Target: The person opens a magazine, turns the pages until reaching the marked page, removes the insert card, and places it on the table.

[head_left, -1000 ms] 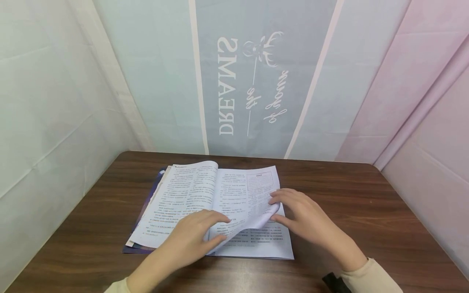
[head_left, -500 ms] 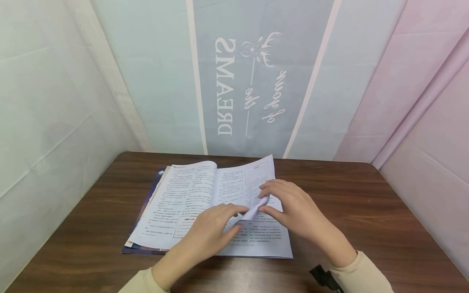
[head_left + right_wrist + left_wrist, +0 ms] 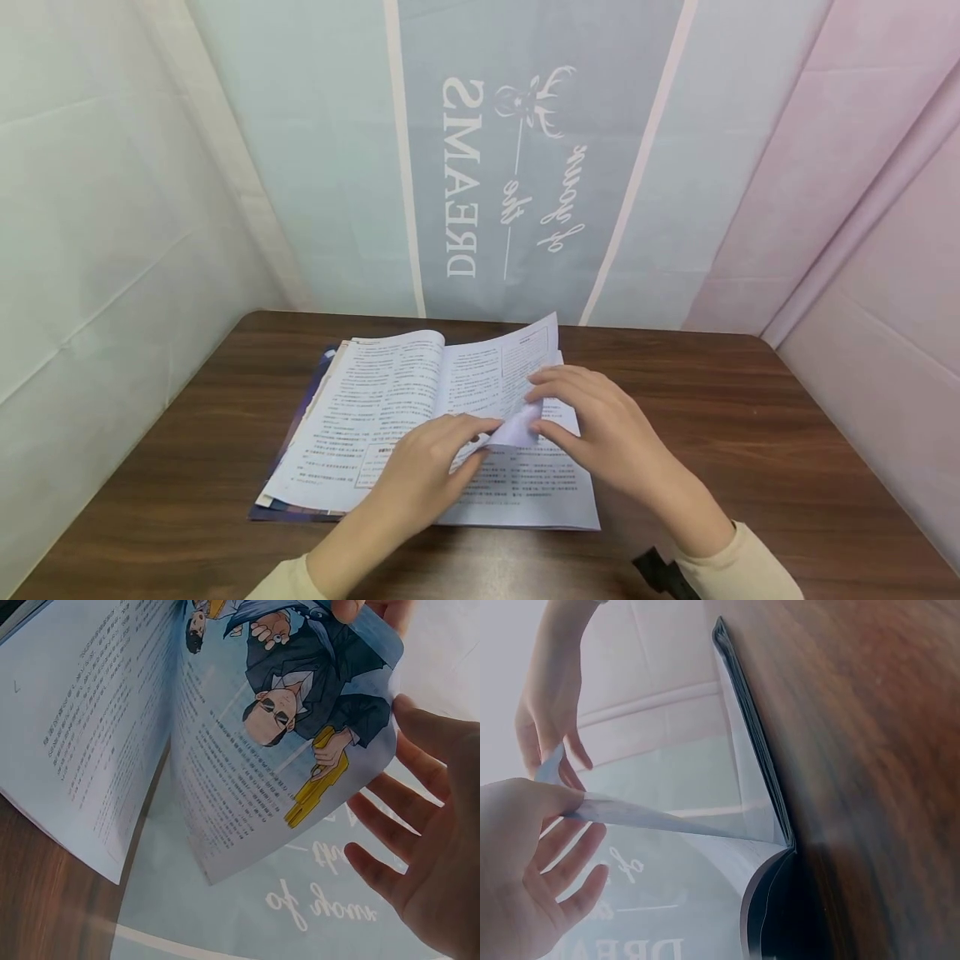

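A magazine [image 3: 360, 417] lies open on the table, with printed text on both sides. One right-hand page [image 3: 516, 431] is lifted and bends upward along its near edge. My left hand [image 3: 420, 467] pinches that edge between thumb and index finger; the left wrist view shows the page [image 3: 645, 815] stretched from this grip to the spine. Farther along the same page, my right hand [image 3: 603, 421] holds the curved edge, thumb on one side and fingers behind. In the right wrist view, the page's underside carries a colour drawing of a man in a suit [image 3: 274, 716].
The dark wood table [image 3: 712, 400] extends around the magazine. Printed fabric [image 3: 525, 167] hangs behind it, with pale cloth walls at both sides. A black strap [image 3: 660, 573] hangs by the right sleeve. Dark blue covers [image 3: 303, 408] stick out under the left pages.
Both hands came closer together as my left hand moved right and took the page's edge. The page rose, its far corner lifting. Over the last half second little has shifted.
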`<state>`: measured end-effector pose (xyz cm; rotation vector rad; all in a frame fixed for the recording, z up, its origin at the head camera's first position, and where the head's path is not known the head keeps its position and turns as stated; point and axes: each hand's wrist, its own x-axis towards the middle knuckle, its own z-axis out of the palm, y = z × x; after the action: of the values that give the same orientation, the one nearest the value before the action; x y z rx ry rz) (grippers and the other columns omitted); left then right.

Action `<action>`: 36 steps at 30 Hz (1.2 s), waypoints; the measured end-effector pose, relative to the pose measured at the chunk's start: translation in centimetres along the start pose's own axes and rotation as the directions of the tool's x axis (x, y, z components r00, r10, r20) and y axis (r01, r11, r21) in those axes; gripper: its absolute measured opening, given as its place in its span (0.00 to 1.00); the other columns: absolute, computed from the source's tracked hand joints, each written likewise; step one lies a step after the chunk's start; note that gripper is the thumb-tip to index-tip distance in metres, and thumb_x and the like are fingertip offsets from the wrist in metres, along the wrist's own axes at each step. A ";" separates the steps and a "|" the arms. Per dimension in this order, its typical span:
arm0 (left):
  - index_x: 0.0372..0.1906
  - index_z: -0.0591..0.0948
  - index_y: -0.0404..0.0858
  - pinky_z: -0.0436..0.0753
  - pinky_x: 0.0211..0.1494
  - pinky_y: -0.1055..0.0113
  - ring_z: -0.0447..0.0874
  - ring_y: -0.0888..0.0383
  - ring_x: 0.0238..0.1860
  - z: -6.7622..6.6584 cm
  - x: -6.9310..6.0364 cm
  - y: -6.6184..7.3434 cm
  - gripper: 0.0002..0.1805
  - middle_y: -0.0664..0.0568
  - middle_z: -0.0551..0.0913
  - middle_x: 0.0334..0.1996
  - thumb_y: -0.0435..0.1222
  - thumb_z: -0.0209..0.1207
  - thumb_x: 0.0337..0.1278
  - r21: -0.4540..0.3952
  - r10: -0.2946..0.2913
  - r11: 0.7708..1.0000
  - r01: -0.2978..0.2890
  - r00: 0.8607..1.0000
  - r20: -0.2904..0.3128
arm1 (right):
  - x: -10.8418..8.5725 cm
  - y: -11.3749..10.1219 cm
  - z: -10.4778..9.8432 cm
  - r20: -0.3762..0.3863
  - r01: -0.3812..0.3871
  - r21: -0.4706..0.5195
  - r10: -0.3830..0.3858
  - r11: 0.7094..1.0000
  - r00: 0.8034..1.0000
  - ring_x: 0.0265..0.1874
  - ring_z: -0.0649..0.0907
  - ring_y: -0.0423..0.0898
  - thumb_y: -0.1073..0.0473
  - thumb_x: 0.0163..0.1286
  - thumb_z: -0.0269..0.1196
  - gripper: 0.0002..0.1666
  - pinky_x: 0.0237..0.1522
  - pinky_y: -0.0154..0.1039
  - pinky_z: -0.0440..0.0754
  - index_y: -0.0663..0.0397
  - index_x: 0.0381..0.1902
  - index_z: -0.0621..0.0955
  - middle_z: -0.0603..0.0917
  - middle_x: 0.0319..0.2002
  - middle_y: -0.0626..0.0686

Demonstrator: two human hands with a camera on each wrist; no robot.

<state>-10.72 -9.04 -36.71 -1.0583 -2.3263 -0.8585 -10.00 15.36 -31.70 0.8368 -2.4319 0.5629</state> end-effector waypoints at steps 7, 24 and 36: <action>0.56 0.81 0.40 0.85 0.44 0.66 0.85 0.61 0.43 -1.3 -0.5 -0.4 0.24 0.54 0.86 0.45 0.29 0.71 0.52 0.061 -0.032 0.997 0.038 0.995 -0.095 | -0.7 0.3 -0.6 -0.090 0.030 0.043 -0.026 0.999 0.996 0.59 0.79 0.49 0.61 0.55 0.74 0.22 0.59 0.47 0.74 0.47 0.49 0.83 0.82 0.57 0.46; 0.73 0.63 0.37 0.85 0.41 0.46 0.85 0.40 0.45 -6.2 -4.6 -4.2 0.44 0.35 0.79 0.58 0.29 0.71 0.50 0.220 -0.293 0.923 0.316 0.947 -0.133 | -3.6 2.9 -0.3 0.109 -0.006 -0.060 0.012 0.998 0.994 0.54 0.82 0.46 0.59 0.57 0.74 0.18 0.54 0.51 0.80 0.45 0.46 0.84 0.84 0.53 0.45; 0.73 0.59 0.30 0.84 0.30 0.47 0.85 0.40 0.38 -8.6 -7.7 -6.3 0.49 0.29 0.76 0.59 0.31 0.73 0.46 0.296 -0.396 0.873 0.387 0.918 -0.032 | -6.2 4.6 0.4 0.275 0.011 -0.014 -0.006 1.000 0.961 0.52 0.82 0.44 0.59 0.57 0.74 0.18 0.52 0.47 0.82 0.46 0.46 0.83 0.84 0.52 0.44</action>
<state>-9.83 -22.14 -37.48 -0.4812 -2.6378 -0.5972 -8.96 21.26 -36.59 0.9747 -2.6772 0.4483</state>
